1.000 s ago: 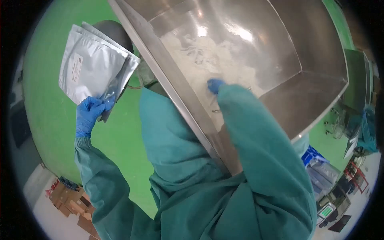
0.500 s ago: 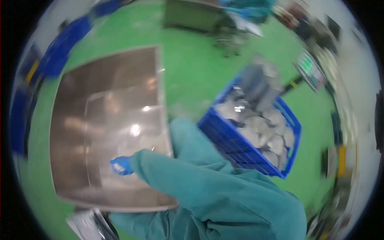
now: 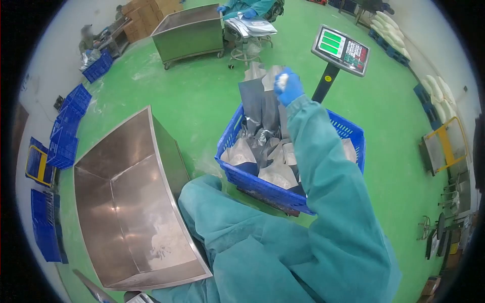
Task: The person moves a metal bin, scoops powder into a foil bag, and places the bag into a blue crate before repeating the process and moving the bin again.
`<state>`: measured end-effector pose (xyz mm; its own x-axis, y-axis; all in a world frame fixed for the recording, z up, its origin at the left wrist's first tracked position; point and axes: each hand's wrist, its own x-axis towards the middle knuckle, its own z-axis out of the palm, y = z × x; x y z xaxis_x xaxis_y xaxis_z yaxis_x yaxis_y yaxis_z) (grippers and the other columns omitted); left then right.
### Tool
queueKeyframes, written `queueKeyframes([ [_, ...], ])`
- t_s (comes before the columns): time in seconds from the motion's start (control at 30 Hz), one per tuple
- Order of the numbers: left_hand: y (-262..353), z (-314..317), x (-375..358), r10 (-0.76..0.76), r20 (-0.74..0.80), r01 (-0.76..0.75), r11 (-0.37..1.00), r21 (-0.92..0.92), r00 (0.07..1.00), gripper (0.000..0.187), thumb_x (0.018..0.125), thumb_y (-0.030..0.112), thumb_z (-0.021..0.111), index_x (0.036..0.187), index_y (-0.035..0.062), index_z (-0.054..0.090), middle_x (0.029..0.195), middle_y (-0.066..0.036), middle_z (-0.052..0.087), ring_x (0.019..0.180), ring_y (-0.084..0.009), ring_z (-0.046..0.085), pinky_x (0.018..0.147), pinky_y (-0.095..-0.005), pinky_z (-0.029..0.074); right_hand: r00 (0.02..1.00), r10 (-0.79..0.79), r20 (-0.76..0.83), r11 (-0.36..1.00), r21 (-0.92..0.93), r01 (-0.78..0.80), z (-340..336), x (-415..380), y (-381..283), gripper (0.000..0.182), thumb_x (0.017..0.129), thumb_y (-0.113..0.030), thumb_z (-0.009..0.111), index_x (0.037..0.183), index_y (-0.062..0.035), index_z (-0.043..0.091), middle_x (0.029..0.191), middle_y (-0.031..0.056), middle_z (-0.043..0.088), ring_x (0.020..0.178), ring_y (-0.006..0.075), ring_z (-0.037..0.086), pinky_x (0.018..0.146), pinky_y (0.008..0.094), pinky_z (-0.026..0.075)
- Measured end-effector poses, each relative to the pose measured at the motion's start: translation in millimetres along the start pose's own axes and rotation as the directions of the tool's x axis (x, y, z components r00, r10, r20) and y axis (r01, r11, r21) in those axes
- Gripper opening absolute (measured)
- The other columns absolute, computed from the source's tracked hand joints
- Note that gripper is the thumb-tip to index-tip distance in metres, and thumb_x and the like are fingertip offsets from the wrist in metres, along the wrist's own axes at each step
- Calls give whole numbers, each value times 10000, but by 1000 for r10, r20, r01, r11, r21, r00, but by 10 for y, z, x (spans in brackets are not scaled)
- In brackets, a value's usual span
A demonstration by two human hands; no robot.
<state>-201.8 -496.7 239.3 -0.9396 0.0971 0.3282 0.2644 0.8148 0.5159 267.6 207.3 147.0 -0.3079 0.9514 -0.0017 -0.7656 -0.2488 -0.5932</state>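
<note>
My right hand (image 3: 289,90), in a blue glove, is raised above the far side of a blue crate (image 3: 262,189). Its fingers are closed on a small clump of white powder (image 3: 283,81). Beneath my arm the crate holds several silver foil bags (image 3: 251,103), some standing tall at the back, with whitish surfaces showing. To my left is a steel tub (image 3: 134,174), with white powder (image 3: 169,247) spread on its bottom near me. My left hand is out of view; a bit of silver packaging (image 3: 140,298) shows at the bottom edge.
A scale display (image 3: 341,49) on a post stands behind the crate. Farther off, a gloved co-worker (image 3: 252,9) sits by another steel tub (image 3: 189,38). Blue crates (image 3: 65,134) line the left wall; a yellow-handled trolley (image 3: 444,146) and white sacks (image 3: 437,96) are at right.
My right hand has come up out of the steel tub and across to above the blue crate, with white powder in its fingers. The view has swung to the right.
</note>
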Motion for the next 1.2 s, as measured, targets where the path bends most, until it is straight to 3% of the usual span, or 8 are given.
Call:
queueKeyframes([
  [0.23, -656, 1473, 920, 656, -119, -652, 755, 74, 746, 140, 752, 99, 514, 713, -14, 587, 624, -88, 560, 583, -190, 506, 531, -359, 369, 572, -768, -289, 528, -792, 308, -531, 364, -204, 398, 907, -293, 392, 737, -7, 611, 658, 97, 610, 582, 234, 560, 569, 357, 443],
  [0.63, -775, 1798, 808, 174, 568, -25, 965, -261, 804, 92, 802, 143, 554, 785, 64, 597, 693, -70, 571, 615, -186, 498, 587, -307, 426, 638, -770, -29, 221, -949, 224, -633, 322, 253, 267, 915, -229, 398, 834, -34, 561, 858, 85, 602, 747, 173, 549, 628, 281, 429],
  [0.73, -1042, 2074, 1097, 381, 280, -339, 922, -187, 881, 185, 826, 136, 482, 933, 21, 580, 883, -150, 572, 803, -251, 522, 729, -338, 418, 991, 3, 137, 984, 175, -27, 1211, -214, 979, 156, 759, 10, 466, 911, 44, 467, 890, 130, 511, 849, 240, 520, 765, 330, 465],
  [0.93, -1534, 2283, 856, 456, 45, -450, 887, -101, 889, 301, 812, 115, 466, 1069, 15, 585, 1044, -188, 596, 964, -299, 566, 843, -356, 431, 626, 754, 197, 631, 46, -775, 2492, -1507, 3443, 212, 870, -118, 484, 978, 64, 477, 1054, 198, 537, 932, 279, 554, 789, 345, 484],
  [0.97, -1527, 2293, 781, 393, 40, -387, 916, -103, 919, 299, 799, 110, 484, 1065, 27, 593, 1034, -174, 604, 955, -293, 572, 834, -352, 438, 666, 467, 582, 835, -539, -114, 2287, -1793, 4025, 325, 917, -255, 460, 1037, 46, 487, 1078, 189, 552, 953, 274, 559, 802, 339, 481],
  [1.03, -1441, 2260, 610, 253, 0, -252, 964, -86, 967, 300, 775, 101, 521, 1057, 50, 608, 1015, -146, 619, 937, -281, 585, 816, -343, 452, 374, 922, 98, 386, -307, -870, 2299, -2248, 4929, 386, 919, -326, 446, 1071, 25, 497, 1105, 177, 550, 952, 256, 561, 801, 339, 477],
  [1.1, -1342, 2154, 501, 143, -8, -143, 984, -106, 990, 276, 765, 89, 541, 1026, 73, 631, 1008, -147, 624, 944, -278, 591, 810, -334, 457, 127, 985, -115, -75, -956, -285, 1997, -2485, 5713, 579, 833, -489, 509, 1090, 30, 500, 1105, 180, 552, 964, 265, 560, 824, 398, 457],
  [1.2, -1248, 2099, 555, -22, -2, 22, 977, -212, 1000, 269, 755, 105, 593, 1016, 47, 622, 984, -187, 617, 937, -310, 589, 822, -340, 455, 440, 897, 41, -389, -401, 830, 1437, -2782, 6379, 569, 700, -461, 622, 1099, -67, 521, 1126, 162, 510, 1050, 292, 488, 858, 439, 388],
])
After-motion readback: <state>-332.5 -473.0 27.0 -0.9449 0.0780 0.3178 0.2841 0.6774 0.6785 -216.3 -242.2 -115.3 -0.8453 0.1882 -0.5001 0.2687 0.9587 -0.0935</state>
